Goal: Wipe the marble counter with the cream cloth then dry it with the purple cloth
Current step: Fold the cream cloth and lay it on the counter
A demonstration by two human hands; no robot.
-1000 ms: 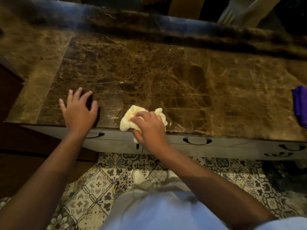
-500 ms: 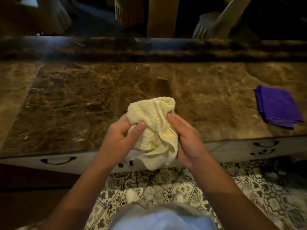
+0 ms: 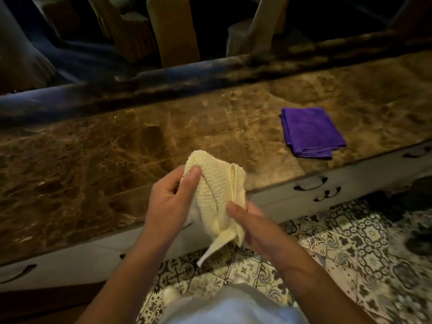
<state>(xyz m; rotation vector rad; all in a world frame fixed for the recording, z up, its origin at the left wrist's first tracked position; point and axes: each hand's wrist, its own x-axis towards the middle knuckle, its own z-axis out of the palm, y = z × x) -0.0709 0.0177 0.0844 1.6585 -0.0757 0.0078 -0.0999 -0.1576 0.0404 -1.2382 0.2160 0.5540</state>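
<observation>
The cream cloth is bunched and held up in the air over the front edge of the brown marble counter. My left hand grips its upper left side with the thumb on top. My right hand holds its lower right part, and a loose corner hangs down below. The purple cloth lies folded flat on the counter to the right, apart from both hands.
White drawers with dark handles run under the counter's front edge. A raised dark marble ledge borders the back, with upright objects behind it. Patterned tiles cover the floor.
The cream cloth left the counter and came up into both hands; my left hand lifted off the marble and took hold of it. The view swung right, bringing the purple cloth closer to the centre.
</observation>
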